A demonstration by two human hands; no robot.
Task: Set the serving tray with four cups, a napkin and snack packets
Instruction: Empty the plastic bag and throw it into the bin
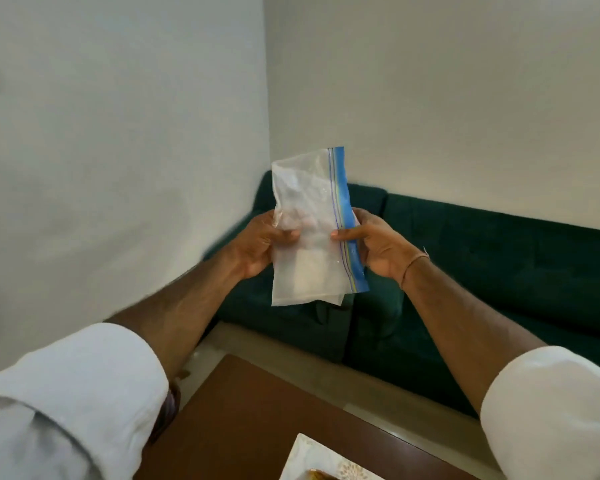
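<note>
Head view, nearest first: a white tray [312, 455] corner lies on the brown table [243, 424] at the bottom edge. Above the table edge, the left hand [257, 244] and right hand [374, 245] each pinch a side of a clear zip bag [309, 230], held upright in open air. Beyond, a green sofa [482, 271] fills the wall [118, 133] corner.
</note>
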